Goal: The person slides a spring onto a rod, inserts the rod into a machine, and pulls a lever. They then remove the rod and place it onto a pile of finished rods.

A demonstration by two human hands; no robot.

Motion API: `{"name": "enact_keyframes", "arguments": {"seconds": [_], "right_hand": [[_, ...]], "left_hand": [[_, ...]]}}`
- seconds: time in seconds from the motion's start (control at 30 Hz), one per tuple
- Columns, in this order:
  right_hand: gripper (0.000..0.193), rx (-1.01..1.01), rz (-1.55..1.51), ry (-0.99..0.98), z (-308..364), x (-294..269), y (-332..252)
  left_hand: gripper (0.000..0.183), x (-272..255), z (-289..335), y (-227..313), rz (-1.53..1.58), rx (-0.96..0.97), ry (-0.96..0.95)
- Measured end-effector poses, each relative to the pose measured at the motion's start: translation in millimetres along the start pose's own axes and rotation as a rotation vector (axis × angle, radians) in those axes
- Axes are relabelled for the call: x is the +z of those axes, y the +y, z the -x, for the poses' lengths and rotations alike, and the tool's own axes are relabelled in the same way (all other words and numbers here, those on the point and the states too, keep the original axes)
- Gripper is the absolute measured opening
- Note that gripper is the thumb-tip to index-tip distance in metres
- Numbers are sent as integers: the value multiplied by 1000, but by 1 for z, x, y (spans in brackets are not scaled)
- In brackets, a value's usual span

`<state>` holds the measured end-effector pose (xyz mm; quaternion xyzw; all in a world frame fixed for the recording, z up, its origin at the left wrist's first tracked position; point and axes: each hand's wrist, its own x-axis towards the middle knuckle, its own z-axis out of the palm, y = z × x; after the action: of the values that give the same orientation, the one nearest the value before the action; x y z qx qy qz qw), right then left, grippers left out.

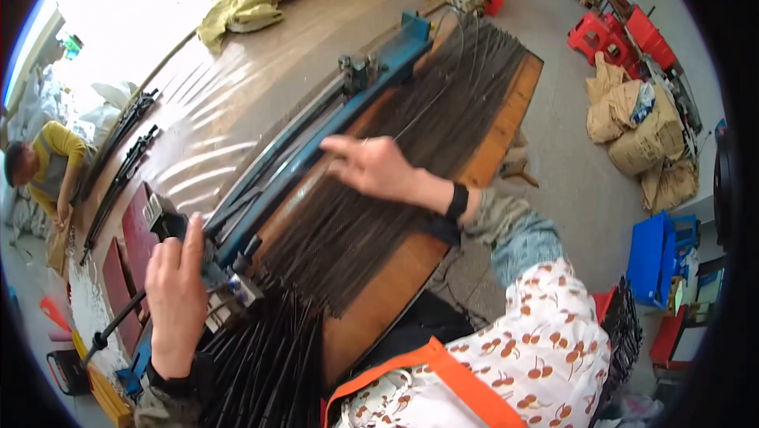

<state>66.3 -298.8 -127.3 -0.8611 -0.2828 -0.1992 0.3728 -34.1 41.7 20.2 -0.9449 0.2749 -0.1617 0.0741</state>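
My left hand (175, 295) is at the near end of a long blue metal machine (308, 147). Its fingers are curled round a thin black rod (120, 322), which passes behind them toward the machine; the grip itself is partly hidden. My right hand (375, 165) hovers by the middle of the machine's rail, index finger stretched out and the other fingers loosely bent, with nothing seen in it. A metal clamp block (357, 73) sits farther up the rail. Beneath my right arm lies a wide layer of thin dark rods (443, 104) on a wooden board (506, 123).
Bundled black rods (265, 357) stick out at the near end. Two more black bundles (122, 179) lie on the table's left side, where a person in yellow (59, 159) bends over. Brown sacks (644, 131), red stools (605, 40) and a blue bin (652, 258) stand at the right.
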Motion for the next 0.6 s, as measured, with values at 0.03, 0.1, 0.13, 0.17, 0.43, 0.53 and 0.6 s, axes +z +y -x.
{"name": "enact_keyframes", "arguments": {"seconds": [0.03, 0.1, 0.13, 0.17, 0.43, 0.53, 0.6], "right_hand": [[55, -264, -84, 80, -8, -2, -7], [52, -401, -72, -40, -30, -9, -1], [49, -408, -14, -43, -39, -12, 29], [45, -283, 141, 91, -36, -13, 74], [32, -273, 77, 142, -40, 15, 57], [23, -62, 241, 180, -31, 20, 54], [33, -80, 242, -39, -27, 30, 0]], "left_hand": [[61, 12, -14, 5, 68, 38, -27], [60, 26, -25, 7, 127, 102, -92], [53, 30, -29, 5, 186, 82, -51], [48, 29, -35, 0, 181, 64, -40], [31, 23, -38, -7, 162, -21, 7], [35, 24, -9, -34, 31, -118, 25], [35, 22, -8, -22, 24, -31, -14]]}}
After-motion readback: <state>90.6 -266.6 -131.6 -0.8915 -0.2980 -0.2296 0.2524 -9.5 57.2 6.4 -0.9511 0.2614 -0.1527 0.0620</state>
